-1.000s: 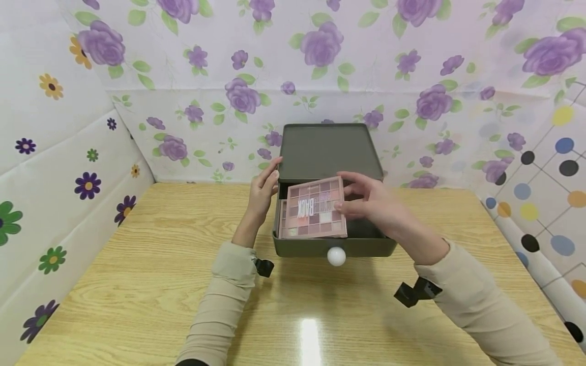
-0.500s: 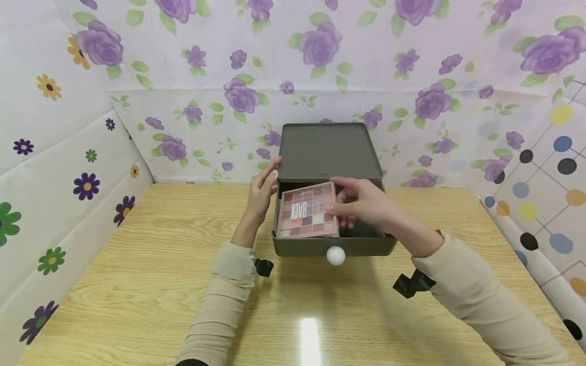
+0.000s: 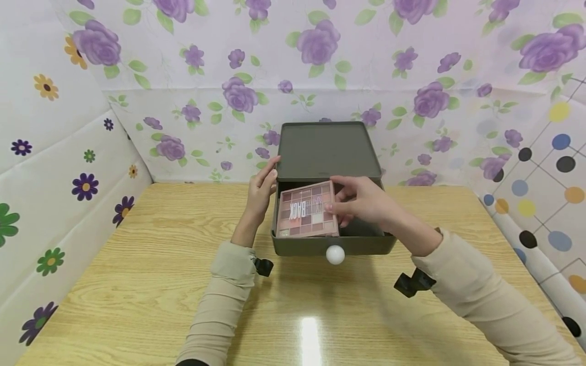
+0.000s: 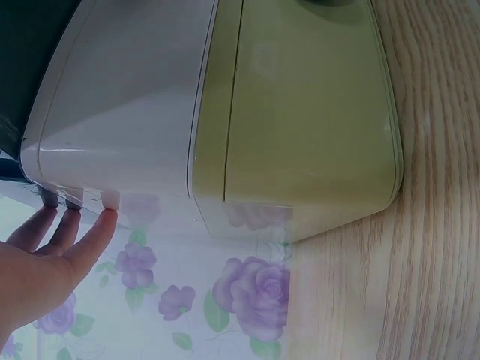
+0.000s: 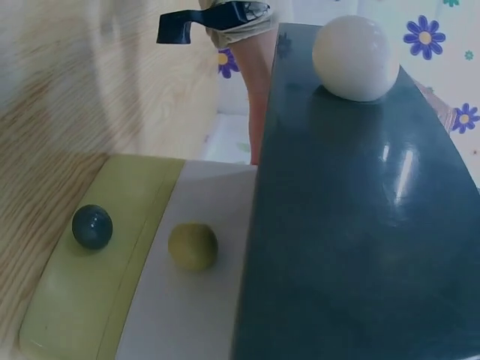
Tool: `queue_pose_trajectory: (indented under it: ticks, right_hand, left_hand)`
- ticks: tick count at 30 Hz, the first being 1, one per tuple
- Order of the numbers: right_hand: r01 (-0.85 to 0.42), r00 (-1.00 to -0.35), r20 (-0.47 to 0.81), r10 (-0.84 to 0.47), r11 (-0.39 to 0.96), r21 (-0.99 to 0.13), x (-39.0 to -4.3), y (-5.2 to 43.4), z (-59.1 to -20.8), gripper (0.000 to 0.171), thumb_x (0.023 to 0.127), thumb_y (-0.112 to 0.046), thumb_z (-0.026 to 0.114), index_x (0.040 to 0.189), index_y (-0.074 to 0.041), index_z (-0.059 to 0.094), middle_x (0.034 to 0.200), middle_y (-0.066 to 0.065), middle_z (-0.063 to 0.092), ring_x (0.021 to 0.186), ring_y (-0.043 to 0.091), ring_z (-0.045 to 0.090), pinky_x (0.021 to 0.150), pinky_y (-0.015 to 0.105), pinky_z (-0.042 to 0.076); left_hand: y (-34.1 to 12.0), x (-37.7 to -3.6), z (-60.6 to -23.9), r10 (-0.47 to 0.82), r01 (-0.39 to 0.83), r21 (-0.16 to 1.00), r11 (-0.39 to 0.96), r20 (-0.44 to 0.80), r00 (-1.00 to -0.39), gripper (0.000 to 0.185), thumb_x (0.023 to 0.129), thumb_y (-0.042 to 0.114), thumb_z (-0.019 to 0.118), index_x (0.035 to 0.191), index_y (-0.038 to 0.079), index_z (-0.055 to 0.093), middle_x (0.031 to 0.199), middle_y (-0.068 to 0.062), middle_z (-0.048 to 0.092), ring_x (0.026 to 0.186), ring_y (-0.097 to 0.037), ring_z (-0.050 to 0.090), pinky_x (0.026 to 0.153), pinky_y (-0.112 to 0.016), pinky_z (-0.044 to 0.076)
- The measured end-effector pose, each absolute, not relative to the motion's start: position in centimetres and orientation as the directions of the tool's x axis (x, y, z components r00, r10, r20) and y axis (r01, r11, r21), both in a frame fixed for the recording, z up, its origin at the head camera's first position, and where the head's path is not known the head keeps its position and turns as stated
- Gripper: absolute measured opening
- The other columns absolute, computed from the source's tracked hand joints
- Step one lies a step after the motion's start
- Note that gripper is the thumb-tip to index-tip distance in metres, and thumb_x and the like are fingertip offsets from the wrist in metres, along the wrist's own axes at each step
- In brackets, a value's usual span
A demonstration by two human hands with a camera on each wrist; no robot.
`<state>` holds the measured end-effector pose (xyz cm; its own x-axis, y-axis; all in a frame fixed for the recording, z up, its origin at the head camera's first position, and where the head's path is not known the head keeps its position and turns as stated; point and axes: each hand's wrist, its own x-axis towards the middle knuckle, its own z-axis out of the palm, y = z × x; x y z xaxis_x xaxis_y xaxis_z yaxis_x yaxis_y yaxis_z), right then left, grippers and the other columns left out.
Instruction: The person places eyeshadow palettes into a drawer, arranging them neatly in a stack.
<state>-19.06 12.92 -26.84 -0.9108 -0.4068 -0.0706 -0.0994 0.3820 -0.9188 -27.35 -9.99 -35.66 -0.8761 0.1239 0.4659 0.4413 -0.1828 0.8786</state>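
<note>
My right hand (image 3: 368,203) pinches the right edge of a pink eyeshadow palette (image 3: 299,223) lettered "BACK". The palette sits tilted in the left part of the pulled-out dark drawer (image 3: 366,247), which has a white ball knob (image 3: 335,254). My left hand (image 3: 260,195) touches the left side of the drawer unit (image 3: 327,150) near its top. In the left wrist view, the fingertips (image 4: 105,221) rest against the unit's side with the fingers stretched out. The right wrist view shows the drawer's front but not my right hand.
Beneath the dark drawer are a shut white drawer (image 5: 214,300) with a yellow-green knob and a shut green drawer (image 5: 67,300) with a dark knob. The unit stands on a wooden table (image 3: 183,264) before a flowered cloth backdrop (image 3: 183,76).
My right hand has moved the palette left and slightly lower into the drawer. It now covers a pink edge that showed at the drawer's left. My left hand has stayed put.
</note>
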Motion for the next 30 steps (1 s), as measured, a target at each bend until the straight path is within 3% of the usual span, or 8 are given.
queue_pose_trajectory:
  ticks: [4,11,15,21,24,26,29,30]
  right_hand:
    - [-0.063,-0.928,-0.098,-0.360,0.409,-0.910,-19.0,12.7,-27.3,0.065,0.081,-0.004,0.066,0.135,0.005,0.030,0.089,0.019,0.061,0.055,0.020,0.060,0.064,0.045,0.051]
    - [-0.099,-0.923,-0.101,-0.371,0.483,-0.870,-18.9,12.8,-27.6,0.063,0.081,-0.006,0.067,0.132,0.010,0.032,0.090,0.020,0.062,0.055,0.019,0.062,0.061,0.039,0.053]
    - [-0.164,-0.919,-0.086,-0.385,0.572,-0.804,-18.9,12.9,-27.3,0.060,0.081,-0.012,0.068,0.128,0.009,0.039,0.081,0.013,0.065,0.053,0.017,0.060,0.055,0.033,0.051]
    - [-0.220,-0.899,-0.106,-0.424,0.648,-0.729,-18.8,13.5,-27.2,0.064,0.080,-0.022,0.069,0.131,0.006,0.043,0.065,0.003,0.064,0.053,0.016,0.060,0.063,0.030,0.050]
    - [-0.256,-0.896,-0.060,-0.439,0.624,-0.738,-18.5,14.0,-27.2,0.059,0.081,-0.020,0.068,0.129,0.005,0.046,0.066,0.004,0.065,0.053,0.016,0.060,0.058,0.031,0.050]
    - [-0.286,-0.897,-0.010,-0.442,0.597,-0.749,-18.2,14.2,-27.2,0.052,0.082,-0.016,0.068,0.126,0.004,0.049,0.067,0.006,0.064,0.054,0.017,0.059,0.053,0.031,0.050]
    - [-0.351,-0.887,0.079,-0.455,0.553,-0.755,-17.3,14.6,-27.2,0.045,0.082,-0.013,0.067,0.122,0.003,0.053,0.068,0.008,0.063,0.054,0.017,0.057,0.052,0.030,0.049]
    - [-0.377,-0.883,0.114,-0.455,0.543,-0.750,-16.9,14.8,-27.1,0.043,0.082,-0.013,0.067,0.120,0.003,0.055,0.068,0.007,0.062,0.054,0.016,0.056,0.051,0.029,0.048]
  left_hand:
    - [-10.0,-27.4,-35.7,0.124,0.440,0.879,-0.184,0.465,-0.877,0.048,0.092,0.022,0.042,0.135,0.000,0.042,0.141,-0.008,0.039,0.082,-0.006,0.057,0.080,-0.028,0.045]
    - [-10.2,-27.3,-35.7,0.123,0.440,0.879,-0.183,0.464,-0.877,0.044,0.094,0.018,0.042,0.134,0.000,0.043,0.139,-0.010,0.040,0.083,-0.006,0.059,0.082,-0.028,0.045]
    - [-10.2,-27.3,-35.7,0.123,0.439,0.882,-0.172,0.461,-0.879,0.044,0.094,0.018,0.042,0.135,0.001,0.043,0.139,-0.009,0.040,0.086,-0.007,0.059,0.085,-0.033,0.044]
    - [-10.1,-27.1,-35.5,0.117,0.434,0.888,-0.153,0.452,-0.884,0.047,0.092,0.021,0.042,0.135,0.001,0.043,0.140,-0.007,0.039,0.084,-0.005,0.054,0.084,-0.035,0.043]
    - [-10.0,-27.1,-35.4,0.113,0.432,0.888,-0.157,0.451,-0.885,0.046,0.093,0.020,0.042,0.134,0.000,0.043,0.127,-0.004,0.050,0.078,-0.005,0.049,0.080,-0.030,0.043]
    - [-10.0,-27.4,-35.7,0.110,0.438,0.884,-0.164,0.458,-0.882,0.045,0.093,0.019,0.043,0.134,0.001,0.044,0.104,-0.001,0.052,0.071,-0.006,0.044,0.076,-0.029,0.042]
    - [-10.0,-27.5,-35.6,0.114,0.434,0.885,-0.171,0.455,-0.883,0.043,0.094,0.017,0.042,0.134,0.001,0.044,0.102,-0.001,0.050,0.070,-0.007,0.041,0.078,-0.034,0.040]
    - [-10.0,-27.4,-35.6,0.117,0.432,0.885,-0.172,0.454,-0.883,0.043,0.094,0.017,0.042,0.134,0.001,0.044,0.113,-0.002,0.051,0.074,-0.007,0.044,0.081,-0.036,0.040]
